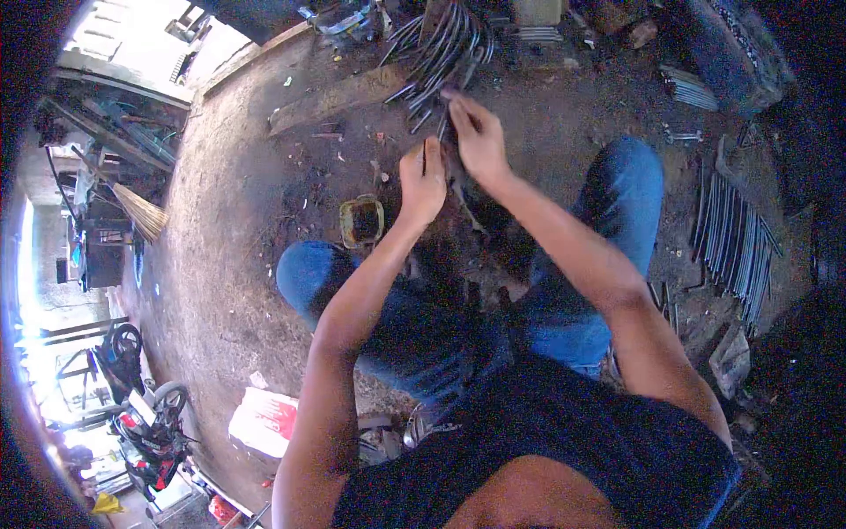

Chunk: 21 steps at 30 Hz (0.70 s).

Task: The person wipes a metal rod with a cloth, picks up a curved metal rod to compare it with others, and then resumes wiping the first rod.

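My left hand (424, 183) is closed, thumb pressed against curled fingers, above the dirt floor between my knees. Just ahead and to the right, my right hand (478, 139) is closed too, its fingertips pinched together and reaching the near ends of a bundle of bent metal rods (445, 48). The rods fan out on the floor, dark and curved. A thin dark rod end shows between the two hands, but I cannot tell what either hand grips. A small square container (361, 221) with a pale rim and dark inside stands left of my left hand.
A flat wooden plank (339, 99) lies left of the rods. Many straight rods (733, 242) are laid out at the right. A block-like dark object (740, 53) sits at the upper right. To the left are a broom (141, 214), a white-and-red bag (264, 421) and motorcycles (152, 441).
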{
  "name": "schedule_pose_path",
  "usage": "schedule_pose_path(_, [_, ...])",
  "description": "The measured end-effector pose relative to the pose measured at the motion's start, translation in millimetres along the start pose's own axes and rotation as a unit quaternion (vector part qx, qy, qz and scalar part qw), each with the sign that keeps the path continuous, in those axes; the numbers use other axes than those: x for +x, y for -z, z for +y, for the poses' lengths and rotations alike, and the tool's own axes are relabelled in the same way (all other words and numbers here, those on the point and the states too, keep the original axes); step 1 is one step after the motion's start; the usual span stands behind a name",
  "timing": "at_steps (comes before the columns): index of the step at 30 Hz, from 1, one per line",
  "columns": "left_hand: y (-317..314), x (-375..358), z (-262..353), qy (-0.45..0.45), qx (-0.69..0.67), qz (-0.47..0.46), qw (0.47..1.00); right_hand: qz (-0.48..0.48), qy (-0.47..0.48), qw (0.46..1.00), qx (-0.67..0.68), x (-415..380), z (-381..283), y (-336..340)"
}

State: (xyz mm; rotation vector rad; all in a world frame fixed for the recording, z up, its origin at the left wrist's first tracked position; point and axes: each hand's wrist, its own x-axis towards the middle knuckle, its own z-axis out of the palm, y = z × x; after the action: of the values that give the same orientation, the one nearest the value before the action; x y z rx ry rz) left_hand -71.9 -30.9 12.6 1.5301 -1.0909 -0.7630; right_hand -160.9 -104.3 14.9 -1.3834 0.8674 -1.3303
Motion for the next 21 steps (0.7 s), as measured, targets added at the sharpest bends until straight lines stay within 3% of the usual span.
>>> schedule_pose_path(2, [4,-1,1,-0.176,0.130,0.078,0.973,-0.058,-0.007,0.997,-0.048,-38,-11,-2])
schedule_pose_path(4, [6,1,0,-0.185,0.092,0.053,0.977,-0.060,-0.020,0.998,-0.005,-24,-9,2])
schedule_pose_path(6, [5,-9,9,-0.005,0.048,-0.012,0.999,0.002,-0.079,0.995,0.055,9,-10,11])
schedule_pose_path(8, [1,-10,5,-0.004,0.000,0.004,1.000,-0.010,-0.078,0.990,0.120,12,1,8])
schedule_pose_path(10, [4,-5,2,-0.105,0.100,0.039,0.989,0.028,0.039,0.997,0.057,-19,5,-6])
schedule_pose_path(11, [3,-5,5,-0.123,0.099,0.061,0.986,0.008,0.077,0.997,-0.031,-34,-8,-5])
schedule_pose_path(12, [2,-5,7,-0.123,0.100,0.056,0.986,0.012,0.075,0.997,-0.031,-27,-5,-4])
schedule_pose_path(15, [-2,-8,-1,-0.010,0.041,0.025,0.999,0.120,-0.073,0.982,0.124,13,27,2])
schedule_pose_path(16, [-2,-7,-6,-0.013,0.040,0.026,0.999,0.119,-0.071,0.983,0.124,10,18,2])
schedule_pose_path(18, [-4,-2,-10,-0.204,0.177,0.069,0.960,0.089,-0.245,0.951,0.168,-12,-11,2])
schedule_pose_path(19, [-4,-2,-6,-0.206,0.174,0.068,0.961,0.075,-0.276,0.949,0.130,-24,-11,-4])
schedule_pose_path(21, [-1,-4,-1,-0.075,0.120,0.027,0.990,0.090,-0.275,0.940,0.183,-17,-7,0])
